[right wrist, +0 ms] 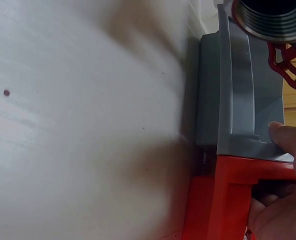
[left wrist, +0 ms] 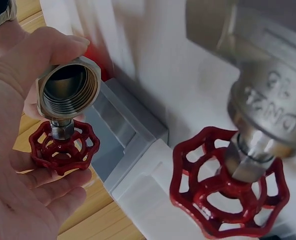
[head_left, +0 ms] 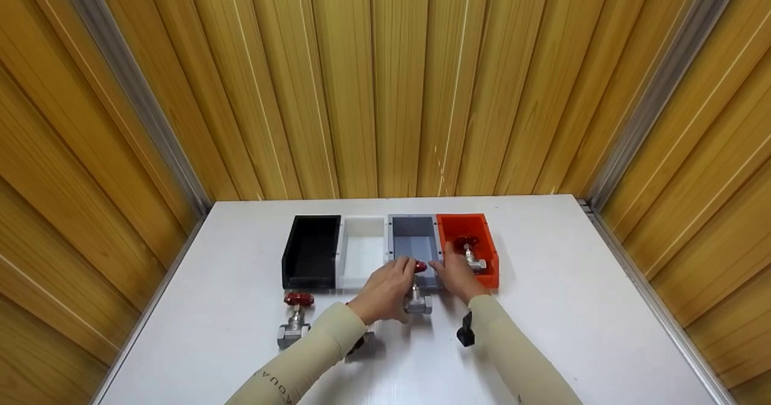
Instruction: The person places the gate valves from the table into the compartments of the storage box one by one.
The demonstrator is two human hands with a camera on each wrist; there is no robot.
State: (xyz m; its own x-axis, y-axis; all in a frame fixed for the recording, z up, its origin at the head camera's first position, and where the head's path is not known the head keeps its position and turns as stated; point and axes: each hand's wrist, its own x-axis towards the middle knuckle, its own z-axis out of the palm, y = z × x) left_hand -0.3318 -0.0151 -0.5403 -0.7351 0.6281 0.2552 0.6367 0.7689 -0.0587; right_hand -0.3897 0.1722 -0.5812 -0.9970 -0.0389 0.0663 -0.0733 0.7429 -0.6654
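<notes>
Head view: both your forearms, in pale sleeves, run up from the bottom edge and converge at the near ends of the grey bin [head_left: 413, 236] and the orange bin [head_left: 467, 248]. Your left hand [head_left: 385, 290] is curled around a metal valve [head_left: 417, 299] with a red handwheel, held just in front of the grey bin's near wall, close over the white table [head_left: 572, 308]. Left wrist view: your thumb lies over the top of the valve's hexagonal threaded end [left wrist: 67, 90], your fingers cup under its red wheel [left wrist: 62, 147], and the open bore faces the camera; a firm grasp. A second valve [left wrist: 248, 150] looms blurred at the right of that view. Your right hand [head_left: 458, 275] rests on the bins' near ends, where grey meets orange. Right wrist view: one fingertip [right wrist: 288, 137] presses the grey bin's rim [right wrist: 243, 100] and the other fingers curl at the orange bin's edge [right wrist: 228, 200]; you cannot tell from this whether it truly grips the bin. Another red-wheeled valve [head_left: 470, 253] lies inside the orange bin. A third valve [head_left: 295, 317] stands on the table at your left, in front of the black bin [head_left: 310, 251]. The white bin [head_left: 363, 248] sits between black and grey. A small black object [head_left: 465, 331] lies beside your right sleeve.
</notes>
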